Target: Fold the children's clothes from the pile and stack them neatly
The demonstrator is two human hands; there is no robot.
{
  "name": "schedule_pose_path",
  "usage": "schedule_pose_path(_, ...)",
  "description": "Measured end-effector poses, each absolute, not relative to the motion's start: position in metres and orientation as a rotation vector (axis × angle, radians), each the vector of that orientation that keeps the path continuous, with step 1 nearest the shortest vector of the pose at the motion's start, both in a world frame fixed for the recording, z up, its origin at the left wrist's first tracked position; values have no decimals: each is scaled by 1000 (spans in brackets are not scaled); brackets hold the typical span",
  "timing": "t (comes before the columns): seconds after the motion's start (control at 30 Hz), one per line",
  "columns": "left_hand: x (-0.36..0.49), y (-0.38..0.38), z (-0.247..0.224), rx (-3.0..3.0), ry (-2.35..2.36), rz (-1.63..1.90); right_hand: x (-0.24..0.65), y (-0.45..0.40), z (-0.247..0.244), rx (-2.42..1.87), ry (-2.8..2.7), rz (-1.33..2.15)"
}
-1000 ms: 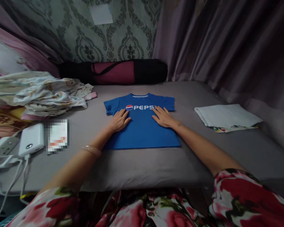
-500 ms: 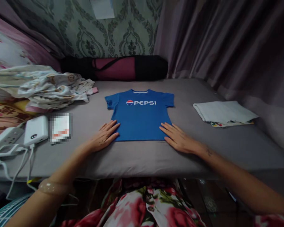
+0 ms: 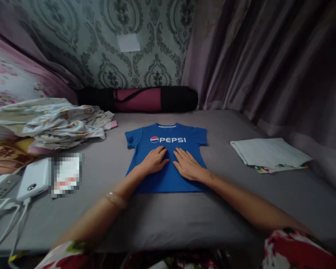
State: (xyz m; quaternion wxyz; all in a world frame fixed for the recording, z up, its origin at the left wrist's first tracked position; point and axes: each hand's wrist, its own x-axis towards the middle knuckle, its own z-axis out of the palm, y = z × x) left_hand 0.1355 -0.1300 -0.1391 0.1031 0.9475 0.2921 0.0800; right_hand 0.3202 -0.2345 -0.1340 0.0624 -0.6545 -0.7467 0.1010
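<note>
Now that your left hand (image 3: 154,160) and right hand (image 3: 188,165) have moved inward, each outspread grip, holding nothing, seemingly presses the blue shirt (image 3: 170,180) flat.

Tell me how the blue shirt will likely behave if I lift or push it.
The shirt looks floppy: it lies thin and flat with one sleeve rumpled, so it would probably droop when lifted. It is likely light, judging by the thin cloth. Pushed by the left hand and right hand resting on it, it may wrinkle.
</note>
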Motion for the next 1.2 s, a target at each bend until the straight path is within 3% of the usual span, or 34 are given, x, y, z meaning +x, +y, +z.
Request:
schedule_pose_path(0.27, 167, -55, -152, 2630, 1376, 123, 340, -149, -147, -2242, -1980, 273)
schedule_pose_path(0.6, 177, 9, -155, 2508, 1537, 114, 365, -77, -155, -2398, -1799, 248)
schedule_pose_path(0.97, 178, 27, -170, 2640, 1679, 191, 368, -59, -160, -2405, -1674, 99)
schedule_pose_path(1.2, 177, 25, -162, 2659, 1672, 77, 381, -79, -137, -2121, -1640, 387)
